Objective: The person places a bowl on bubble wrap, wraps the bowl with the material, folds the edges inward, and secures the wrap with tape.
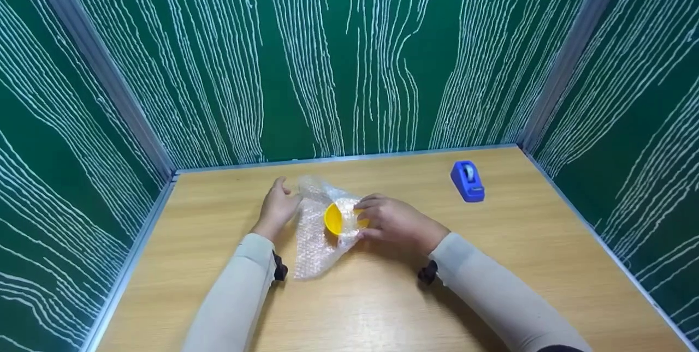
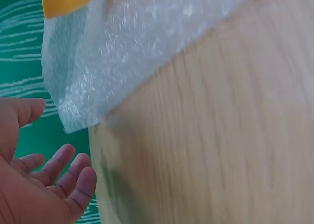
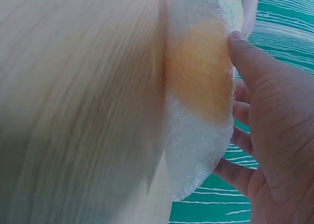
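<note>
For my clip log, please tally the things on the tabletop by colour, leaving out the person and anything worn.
Yellow: 1 (container)
Blue: 1 (tape dispenser)
Clear: 1 (bubble wrap)
Total: 3

Appears to be a plain yellow cup (image 1: 332, 219), tipped on its side, with the rounded rim toward the left and uncovered there. Lies on a sheet of clear bubble wrap (image 1: 314, 245) and passes beneath a fold of it on the right, showing orange through the plastic in the right wrist view. As for the wrap, spreads loosely leftward over the wooden table (image 1: 338, 314), creased and shiny, with a corner pointing toward the near side.
</note>
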Motion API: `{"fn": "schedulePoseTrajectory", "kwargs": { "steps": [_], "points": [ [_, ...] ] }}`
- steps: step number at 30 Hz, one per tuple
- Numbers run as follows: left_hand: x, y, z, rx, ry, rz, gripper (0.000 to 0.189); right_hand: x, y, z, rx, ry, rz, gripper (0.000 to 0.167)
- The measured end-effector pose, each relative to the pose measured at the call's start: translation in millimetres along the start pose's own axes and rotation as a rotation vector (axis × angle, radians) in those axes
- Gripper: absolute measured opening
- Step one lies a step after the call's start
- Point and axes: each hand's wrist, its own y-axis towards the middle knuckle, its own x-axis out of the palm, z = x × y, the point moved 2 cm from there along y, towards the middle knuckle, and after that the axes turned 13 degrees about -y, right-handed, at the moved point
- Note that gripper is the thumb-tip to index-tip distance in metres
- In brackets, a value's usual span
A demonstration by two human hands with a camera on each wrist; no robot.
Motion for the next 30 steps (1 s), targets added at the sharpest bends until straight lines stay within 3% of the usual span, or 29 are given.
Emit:
{"fn": "schedulePoseTrajectory", "kwargs": {
  "steps": [6,13,23,30],
  "points": [
    [-4.8,11.6,-11.1,-0.099,-0.074,-0.038,0.070,-1,1.2,0,0.027,0.021,-0.031,0.042],
    [-1.4,23.7,-12.0,-0.163,-0.079,-0.047,0.073,-1,2.7,-1,0.031,0.005,-0.051,0.041],
    [4.5,31.2,-5.3,-0.134,-0.114,-0.092,0.073,-2,5.4,-2,0.028,-0.003,-0.076,0.041],
    [5.4,28.7,-0.8,-0.146,-0.126,-0.127,0.079,-8,7.2,-3,-0.036,-0.025,-0.023,0.043]
  ]
}}
